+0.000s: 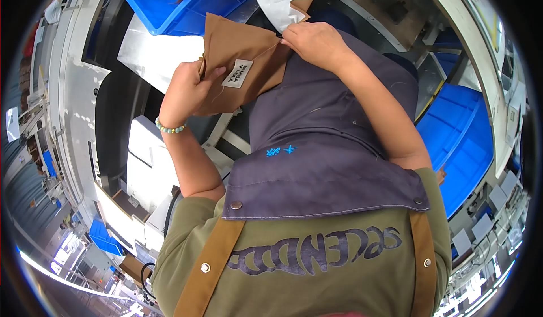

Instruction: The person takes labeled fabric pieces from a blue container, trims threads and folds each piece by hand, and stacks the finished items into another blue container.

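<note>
A brown fabric piece with a white woven label hangs between my two hands, above the dark apron. My left hand grips its left edge, the thumb lying on the fabric near the label. At the fabric's upper right corner, the fingers of my right hand are pinched together. Just beyond those fingertips is a second piece, white on its visible face with brown edges; whether my right hand also holds it I cannot tell.
A blue bin is at the top left, beside a white surface. Another blue bin stands at the right, with a bit of someone's hand near its left edge. Metal table frames run along both sides.
</note>
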Demonstrator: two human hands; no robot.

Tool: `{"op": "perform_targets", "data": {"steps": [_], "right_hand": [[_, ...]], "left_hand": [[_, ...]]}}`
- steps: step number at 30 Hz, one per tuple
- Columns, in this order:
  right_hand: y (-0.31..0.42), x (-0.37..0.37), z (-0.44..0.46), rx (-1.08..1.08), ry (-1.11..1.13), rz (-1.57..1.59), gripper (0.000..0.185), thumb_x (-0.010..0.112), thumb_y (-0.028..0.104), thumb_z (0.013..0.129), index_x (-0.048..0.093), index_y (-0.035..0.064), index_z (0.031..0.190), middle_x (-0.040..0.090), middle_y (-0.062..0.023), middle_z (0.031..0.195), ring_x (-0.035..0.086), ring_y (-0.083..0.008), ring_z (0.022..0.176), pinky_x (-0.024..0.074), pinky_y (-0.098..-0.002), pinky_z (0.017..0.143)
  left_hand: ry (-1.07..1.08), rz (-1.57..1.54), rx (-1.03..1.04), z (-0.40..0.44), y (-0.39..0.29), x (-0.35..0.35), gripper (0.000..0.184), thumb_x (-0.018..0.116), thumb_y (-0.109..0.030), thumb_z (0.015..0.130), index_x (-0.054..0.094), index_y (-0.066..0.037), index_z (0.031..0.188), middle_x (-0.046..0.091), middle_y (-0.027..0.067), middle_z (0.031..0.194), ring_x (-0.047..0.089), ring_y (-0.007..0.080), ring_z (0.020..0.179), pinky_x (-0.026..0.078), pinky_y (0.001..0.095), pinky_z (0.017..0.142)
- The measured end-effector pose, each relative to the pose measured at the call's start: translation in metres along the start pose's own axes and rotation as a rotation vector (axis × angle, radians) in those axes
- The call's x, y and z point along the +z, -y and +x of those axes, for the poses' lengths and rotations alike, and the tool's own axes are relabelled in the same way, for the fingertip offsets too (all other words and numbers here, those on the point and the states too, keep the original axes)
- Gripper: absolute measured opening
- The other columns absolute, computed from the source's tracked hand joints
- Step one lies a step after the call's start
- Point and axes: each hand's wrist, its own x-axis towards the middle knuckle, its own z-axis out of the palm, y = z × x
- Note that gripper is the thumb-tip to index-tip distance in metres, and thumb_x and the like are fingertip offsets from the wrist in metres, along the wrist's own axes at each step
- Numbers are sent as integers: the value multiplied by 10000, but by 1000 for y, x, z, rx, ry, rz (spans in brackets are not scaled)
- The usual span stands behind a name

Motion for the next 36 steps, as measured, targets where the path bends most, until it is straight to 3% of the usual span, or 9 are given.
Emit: {"op": "perform_targets", "data": {"steps": [10,17,21,26,28,30,31,34,36], "right_hand": [[42,-22,3,-222,121,-58,218,657,272,856,630,104,719,665,-54,726,685,-218,716,544,-320,613],[87,-7,13,-346,460,174,126,621,153,815,686,97,723,689,-68,734,692,-241,726,555,-366,626],[87,-17,15,-209,552,413,112,617,139,837,698,61,828,697,-118,869,684,-296,802,559,-403,713],[55,-44,14,-149,9,879,204,620,189,908,626,62,1068,601,-108,1004,637,-320,885,521,-410,768],[23,-45,17,47,-245,829,246,578,197,960,629,62,1159,621,-58,996,606,-201,778,498,-320,697],[6,-60,16,496,-196,1309,299,507,233,1019,624,42,1218,641,3,1044,516,-60,715,438,-220,646],[0,-51,17,429,-232,1226,396,382,262,1059,573,18,1305,625,-7,1117,367,-5,564,330,-151,492],[12,-43,25,426,-130,1534,375,440,293,1055,618,22,1244,645,43,1051,404,1,680,384,-182,608],[23,-11,21,410,-30,1424,395,429,312,1057,627,38,1261,665,-16,1096,563,-97,864,472,-258,815]], "left_hand": [[-621,-504,-199,8,21,8,333,661,-200,948,644,68,1145,705,94,1009,650,133,873,515,276,768],[-291,-1371,-188,20,-40,91,373,575,-229,990,578,46,1241,671,88,1128,639,137,949,511,273,802],[-232,-704,-29,19,-40,95,324,658,-202,948,634,48,1152,705,73,1015,632,100,870,511,257,741],[-328,-890,-148,18,-8,65,263,706,-147,911,672,76,1047,714,61,916,625,89,783,517,255,693],[-320,-759,-32,6,-14,40,248,708,-149,912,682,74,1017,712,39,862,608,77,727,502,252,644],[-135,-572,-28,-5,-6,20,251,716,-156,905,685,73,1001,709,48,800,592,66,692,490,255,620],[-42,-478,-27,-7,-5,15,252,720,-160,901,687,72,994,707,52,769,583,60,674,484,256,608],[86,-337,14,-10,-16,10,260,726,-165,891,679,73,985,691,101,707,557,56,630,466,260,587],[102,-279,17,-13,-27,7,258,725,-157,886,672,83,964,675,140,695,547,75,598,472,274,588]]}}
